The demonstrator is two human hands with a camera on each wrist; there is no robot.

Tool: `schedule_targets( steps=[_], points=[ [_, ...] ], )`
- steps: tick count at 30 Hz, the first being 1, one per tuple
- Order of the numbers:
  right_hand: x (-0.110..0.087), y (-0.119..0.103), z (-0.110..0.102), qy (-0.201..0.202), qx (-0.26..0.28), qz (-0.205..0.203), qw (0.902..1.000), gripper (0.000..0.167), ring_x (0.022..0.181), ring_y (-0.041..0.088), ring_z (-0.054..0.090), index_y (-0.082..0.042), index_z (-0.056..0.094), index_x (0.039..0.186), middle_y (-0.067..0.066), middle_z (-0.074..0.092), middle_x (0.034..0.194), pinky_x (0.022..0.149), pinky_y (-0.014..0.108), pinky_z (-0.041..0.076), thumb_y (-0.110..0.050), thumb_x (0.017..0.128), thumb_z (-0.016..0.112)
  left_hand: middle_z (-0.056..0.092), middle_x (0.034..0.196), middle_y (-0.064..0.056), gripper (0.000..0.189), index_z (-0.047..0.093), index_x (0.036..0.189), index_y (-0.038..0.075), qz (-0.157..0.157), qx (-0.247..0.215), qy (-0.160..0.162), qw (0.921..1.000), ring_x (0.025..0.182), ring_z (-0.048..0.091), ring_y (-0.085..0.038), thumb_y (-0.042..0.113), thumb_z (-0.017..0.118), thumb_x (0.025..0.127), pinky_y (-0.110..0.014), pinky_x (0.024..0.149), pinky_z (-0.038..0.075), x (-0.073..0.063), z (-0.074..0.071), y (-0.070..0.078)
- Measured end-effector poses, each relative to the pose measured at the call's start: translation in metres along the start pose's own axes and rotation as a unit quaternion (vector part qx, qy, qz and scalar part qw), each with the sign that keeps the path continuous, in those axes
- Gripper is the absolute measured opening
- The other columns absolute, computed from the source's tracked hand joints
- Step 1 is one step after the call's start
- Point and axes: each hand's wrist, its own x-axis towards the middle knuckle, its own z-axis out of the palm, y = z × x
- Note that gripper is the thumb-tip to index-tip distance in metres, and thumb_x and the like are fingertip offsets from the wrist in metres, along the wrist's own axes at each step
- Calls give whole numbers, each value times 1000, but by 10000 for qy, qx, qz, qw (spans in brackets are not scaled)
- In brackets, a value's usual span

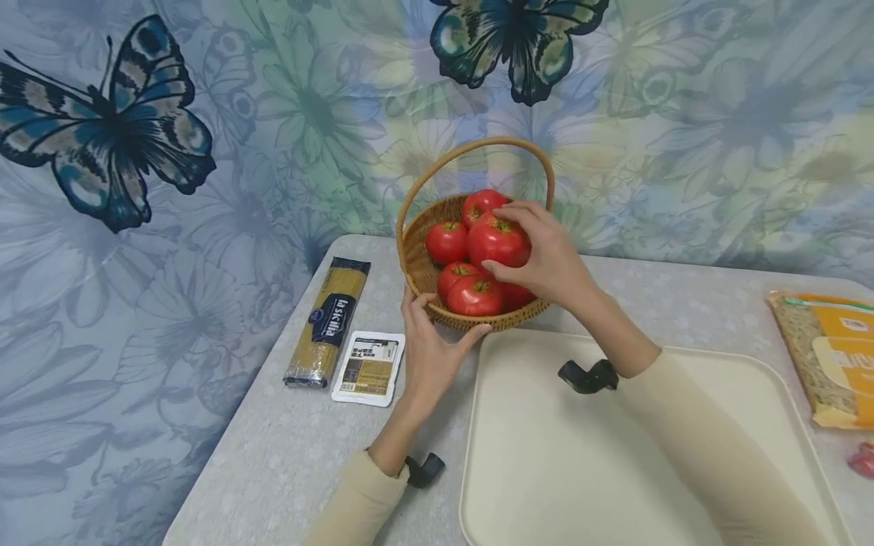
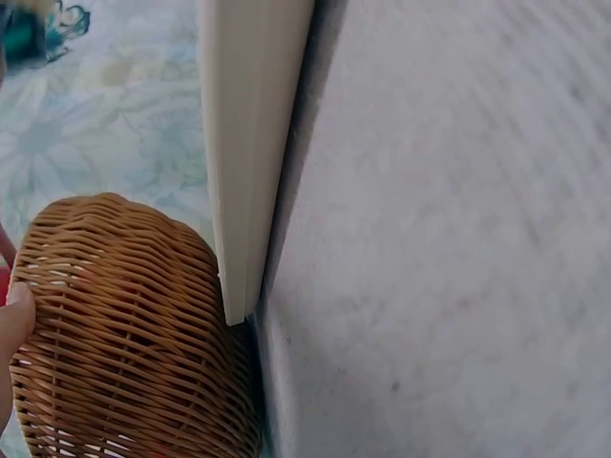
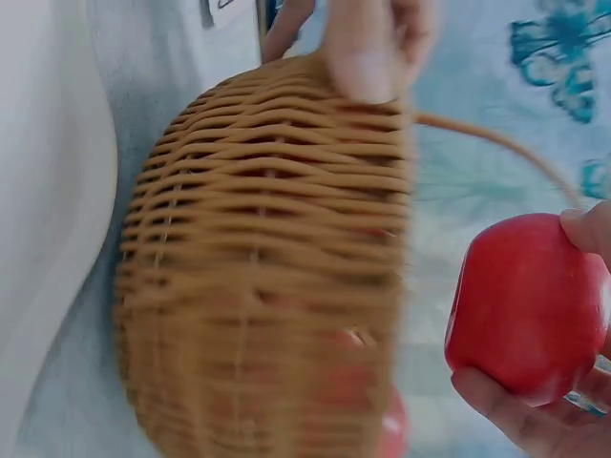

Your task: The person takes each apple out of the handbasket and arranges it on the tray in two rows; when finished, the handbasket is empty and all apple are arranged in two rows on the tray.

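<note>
A wicker basket (image 1: 497,321) with a tall handle stands at the back of the table in the head view, holding several red tomatoes (image 1: 476,295). My left hand (image 1: 432,360) grips its near left rim, with the thumb at the front edge. In the left wrist view only a bit of that hand shows beside the woven wall (image 2: 124,324). Above the other tomatoes, my right hand (image 1: 556,262) holds one large tomato (image 1: 497,241) between thumb and fingers. The right wrist view shows this tomato (image 3: 525,305) raised clear of the basket's rim.
A cream tray (image 1: 614,470) lies in front of the basket. To the left are a spaghetti packet (image 1: 331,322) and a white sealed pack (image 1: 369,368). An orange bag (image 1: 833,360) lies far right, with a small reddish item (image 1: 863,460) below it. A patterned wall stands close behind.
</note>
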Motion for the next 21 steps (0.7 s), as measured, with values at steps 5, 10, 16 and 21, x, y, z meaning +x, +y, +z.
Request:
schedule_targets(
  steps=[5,10,16,21],
  points=[
    [-52,-3,-33,242,-118,-261,9993,69,118,28,56,-8,55,133,10,52,136,82,37,57,-16,72,87,20,157,-23,90,39,125,2,-45,-31,-3,10000,150,15,-36,62,78,71,-50,113,34,0,2,0],
    [-102,8,-41,38,-362,-461,9983,75,120,24,53,-9,56,133,8,53,137,82,17,52,-11,66,90,22,156,-23,88,39,124,4,-47,-51,25,10000,150,14,-35,62,78,71,-49,113,34,1,5,0],
    [-136,27,-16,-735,-246,-600,9952,75,121,22,52,-12,56,133,4,53,134,87,41,56,-15,66,90,24,155,-23,88,40,124,4,-32,-36,143,9999,150,14,-33,62,78,70,-48,112,36,2,7,0],
    [-146,36,11,-1292,-13,-341,9910,73,122,21,52,-14,55,132,1,52,135,90,42,55,-21,69,90,21,157,-22,88,40,124,4,14,-54,149,9999,150,13,-34,62,79,70,-49,111,37,2,8,-1]
  ],
)
